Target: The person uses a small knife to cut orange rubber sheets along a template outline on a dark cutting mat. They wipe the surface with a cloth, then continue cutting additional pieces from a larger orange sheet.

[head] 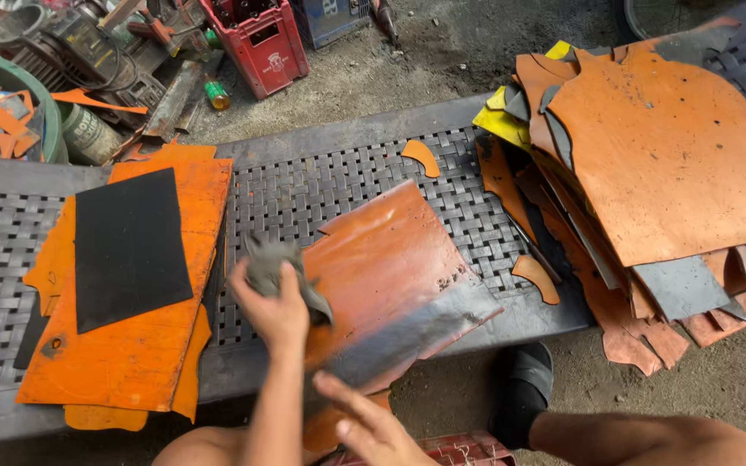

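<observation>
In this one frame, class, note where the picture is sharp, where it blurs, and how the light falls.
Head view: daylight is soft and even, with faint shadows; a sheen lies on the orange sheet under the grey rag; the right hand and sheet's near edge are motion-blurred; the left hand gripping the rag is slightly soft; the stacked pieces stay sharp.

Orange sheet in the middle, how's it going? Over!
Left hand gripping grey rag, pressed on wet orange sheet. Right hand open, at sheet's near edge. Sheet on woven bench; stacks lie clear either side.
</observation>
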